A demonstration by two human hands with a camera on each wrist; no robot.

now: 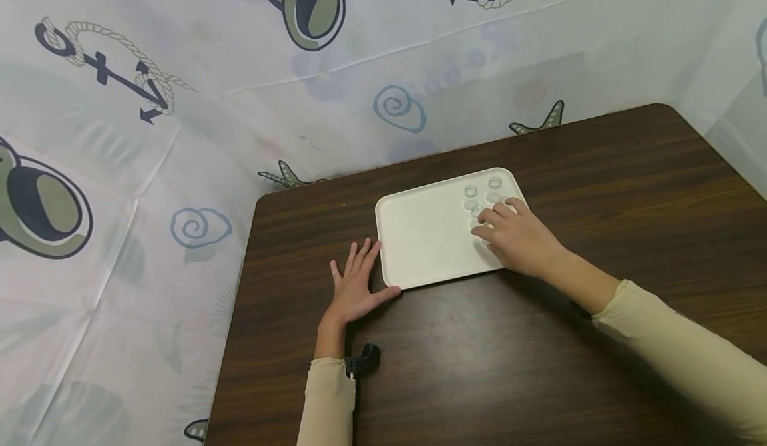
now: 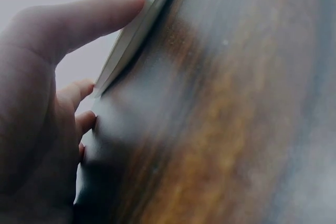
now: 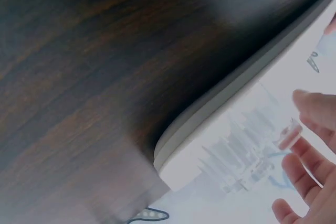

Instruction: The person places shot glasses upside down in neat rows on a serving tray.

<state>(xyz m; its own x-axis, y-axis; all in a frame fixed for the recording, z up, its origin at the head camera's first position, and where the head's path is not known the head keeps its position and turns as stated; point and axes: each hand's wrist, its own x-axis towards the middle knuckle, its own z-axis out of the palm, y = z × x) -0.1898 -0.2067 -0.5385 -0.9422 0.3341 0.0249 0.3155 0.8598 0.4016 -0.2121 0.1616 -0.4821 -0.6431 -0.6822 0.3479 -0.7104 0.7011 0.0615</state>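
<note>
Several small clear round cups [image 1: 495, 183] stand in rows on the right part of a white rectangular tray [image 1: 419, 229]. My right hand [image 1: 518, 241] reaches over them with its fingers bent and apart. In the right wrist view, one fingertip overlaps a clear cup [image 3: 287, 134], while the thumb [image 3: 310, 100] stands a little away from it. Part of the cup group is hidden under this hand. At the tray's near left corner, my left hand [image 1: 353, 289] lies with fingers spread. Its thumb [image 2: 100, 17] rests on the tray's edge, and a fingertip touches the left side.
The tray lies on a dark wood-grain table [image 1: 467, 359]. Behind and to the left hangs a pale cloth [image 1: 240, 133] printed with anchors, shells and starfish. A black strap device [image 1: 362, 359] sits on my left wrist.
</note>
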